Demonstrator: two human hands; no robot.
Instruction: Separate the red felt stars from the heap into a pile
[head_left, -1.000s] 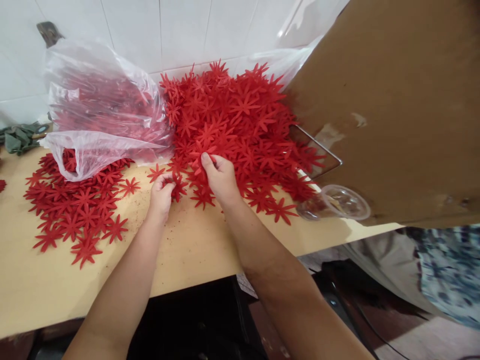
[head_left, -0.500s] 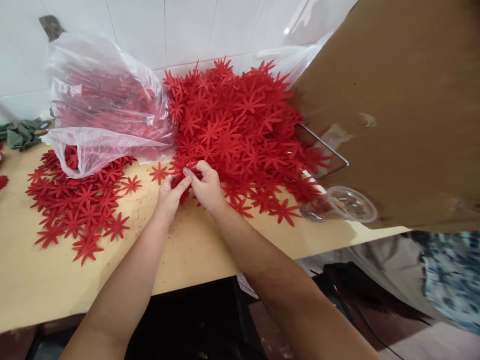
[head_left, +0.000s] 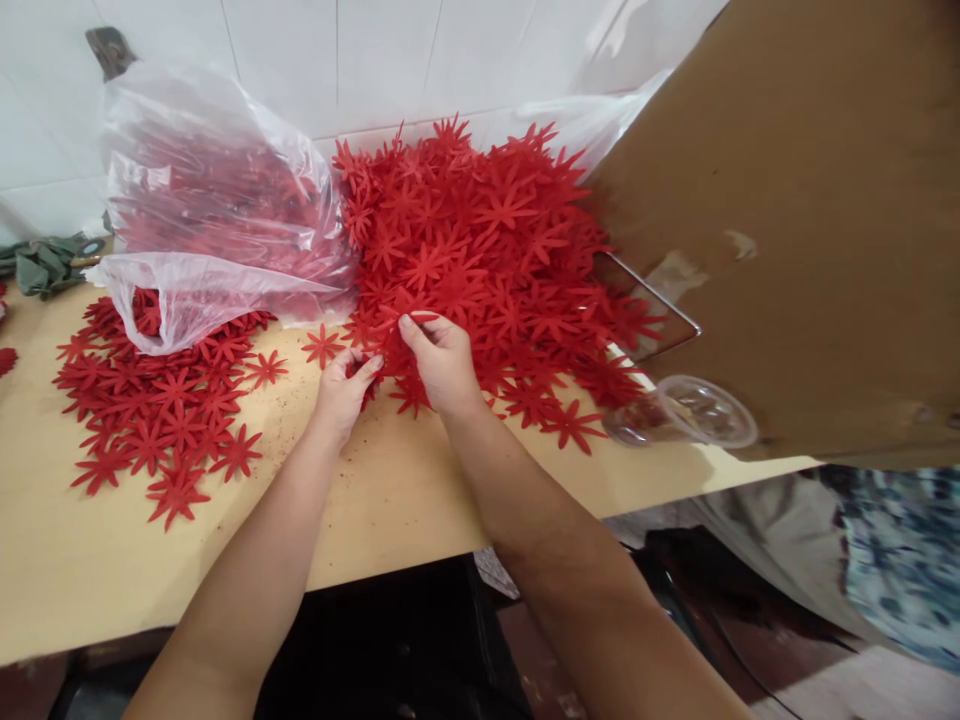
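One pale table [head_left: 405,520] spans the view, with a big brown board [head_left: 810,230] standing at its right end. Next in size comes the larger heap of red, flower-shaped cut-outs [head_left: 480,230], piled toward the white wall [head_left: 390,60]. Left of it sits a translucent plastic bag [head_left: 225,210] full of red pieces, its lower edge over a smaller red heap [head_left: 165,410]. A clear tub [head_left: 705,410] lies near the board. Smaller again are the two hands, near each other but apart, at the large heap's front edge. The right hand [head_left: 444,368] pinches a red cut-out [head_left: 425,317] between thumb and curled fingers. The left hand [head_left: 343,392], thumb and fingers closed together, grips red pieces [head_left: 371,384]; how many is unclear.
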